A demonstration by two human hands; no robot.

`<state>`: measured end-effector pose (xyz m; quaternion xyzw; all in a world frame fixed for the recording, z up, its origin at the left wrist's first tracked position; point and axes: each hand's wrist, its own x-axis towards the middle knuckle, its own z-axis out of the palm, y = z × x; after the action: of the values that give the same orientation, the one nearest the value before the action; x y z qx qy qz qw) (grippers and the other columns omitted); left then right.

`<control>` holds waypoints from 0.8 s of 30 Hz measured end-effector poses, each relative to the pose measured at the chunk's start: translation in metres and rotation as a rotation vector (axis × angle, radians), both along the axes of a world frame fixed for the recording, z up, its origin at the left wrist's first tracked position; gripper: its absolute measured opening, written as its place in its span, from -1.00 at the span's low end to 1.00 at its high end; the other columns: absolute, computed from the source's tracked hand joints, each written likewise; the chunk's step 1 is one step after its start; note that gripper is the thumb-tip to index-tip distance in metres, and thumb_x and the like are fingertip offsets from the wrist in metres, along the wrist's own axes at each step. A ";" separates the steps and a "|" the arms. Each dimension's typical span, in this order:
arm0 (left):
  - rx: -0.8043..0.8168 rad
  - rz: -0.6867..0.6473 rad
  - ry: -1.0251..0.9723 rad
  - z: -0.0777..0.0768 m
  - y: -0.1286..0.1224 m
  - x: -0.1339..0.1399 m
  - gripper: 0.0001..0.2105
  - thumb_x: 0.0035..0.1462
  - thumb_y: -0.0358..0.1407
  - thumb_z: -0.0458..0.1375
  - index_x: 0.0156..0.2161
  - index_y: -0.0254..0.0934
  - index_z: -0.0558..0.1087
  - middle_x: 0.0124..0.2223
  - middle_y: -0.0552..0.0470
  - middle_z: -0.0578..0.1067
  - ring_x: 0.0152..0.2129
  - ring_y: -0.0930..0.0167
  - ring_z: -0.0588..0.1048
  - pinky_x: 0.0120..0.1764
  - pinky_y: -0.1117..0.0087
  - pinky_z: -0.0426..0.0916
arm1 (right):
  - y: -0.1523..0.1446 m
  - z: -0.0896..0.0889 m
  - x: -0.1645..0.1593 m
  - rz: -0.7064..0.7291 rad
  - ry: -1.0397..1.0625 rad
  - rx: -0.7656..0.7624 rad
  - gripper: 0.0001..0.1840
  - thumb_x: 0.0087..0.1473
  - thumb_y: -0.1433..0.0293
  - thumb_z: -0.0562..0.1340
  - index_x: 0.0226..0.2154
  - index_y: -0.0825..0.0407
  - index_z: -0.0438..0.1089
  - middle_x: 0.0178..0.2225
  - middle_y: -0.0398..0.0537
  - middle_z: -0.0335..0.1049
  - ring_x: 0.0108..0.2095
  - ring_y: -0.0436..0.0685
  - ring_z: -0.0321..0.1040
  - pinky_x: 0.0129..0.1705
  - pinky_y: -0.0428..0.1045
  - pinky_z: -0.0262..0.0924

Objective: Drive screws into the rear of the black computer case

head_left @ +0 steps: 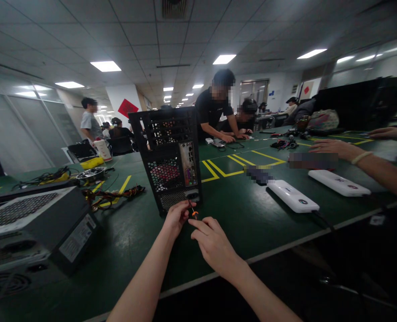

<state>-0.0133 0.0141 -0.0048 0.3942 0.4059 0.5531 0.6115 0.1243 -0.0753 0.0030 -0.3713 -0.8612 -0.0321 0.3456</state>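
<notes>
A black computer case [180,156] stands upright on the green table with its back panel facing me; ports and a power socket show on it. My right hand [215,246] grips a small screwdriver [195,215] by its dark and orange handle, and the thin shaft points up at the lower edge of the panel. Close to the shaft's tip, my left hand [179,217] is closed in a pinch against the bottom of the case. What lies between its fingertips is too small to make out.
Metal power supply units [47,232] sit at left, beside bundled cables [114,194] and a round metal dish [90,174]. White power banks [292,196] lie at right, near another person's hand [334,147]. Across the table a person in black [215,112] leans over parts.
</notes>
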 end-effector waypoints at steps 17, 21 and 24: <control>-0.038 -0.044 -0.061 0.003 -0.001 -0.001 -0.82 -0.19 -0.41 0.18 -0.37 -0.42 0.40 -0.38 -0.03 0.44 -0.75 0.73 0.15 -0.72 0.69 0.03 | -0.001 0.005 -0.003 -0.102 0.109 0.007 -0.73 0.02 0.51 -0.03 -0.19 0.03 0.18 -0.09 -0.03 0.18 -0.12 0.08 0.17 -0.13 0.04 0.15; -0.057 -0.078 -0.070 0.002 0.000 -0.003 -0.84 -0.15 -0.39 0.16 -0.37 -0.42 0.39 -0.35 -0.06 0.45 -0.73 0.71 0.21 -0.71 0.68 0.09 | -0.001 0.004 -0.003 -0.115 0.104 0.004 -0.74 0.03 0.50 -0.04 -0.19 0.03 0.19 -0.08 -0.02 0.16 -0.13 0.10 0.18 -0.13 0.05 0.16; -0.074 -0.119 -0.068 0.002 -0.001 -0.004 -0.81 -0.14 -0.38 0.16 -0.33 -0.41 0.38 -0.36 -0.06 0.45 -0.63 0.63 0.34 -0.61 0.65 0.22 | -0.001 0.003 -0.003 -0.115 0.112 0.012 -0.73 0.03 0.50 -0.04 -0.19 0.04 0.19 -0.08 0.00 0.16 -0.13 0.09 0.18 -0.13 0.05 0.17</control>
<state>-0.0171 0.0132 -0.0024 0.3757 0.3807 0.5134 0.6711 0.1215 -0.0763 0.0064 -0.4194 -0.8175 -0.0362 0.3931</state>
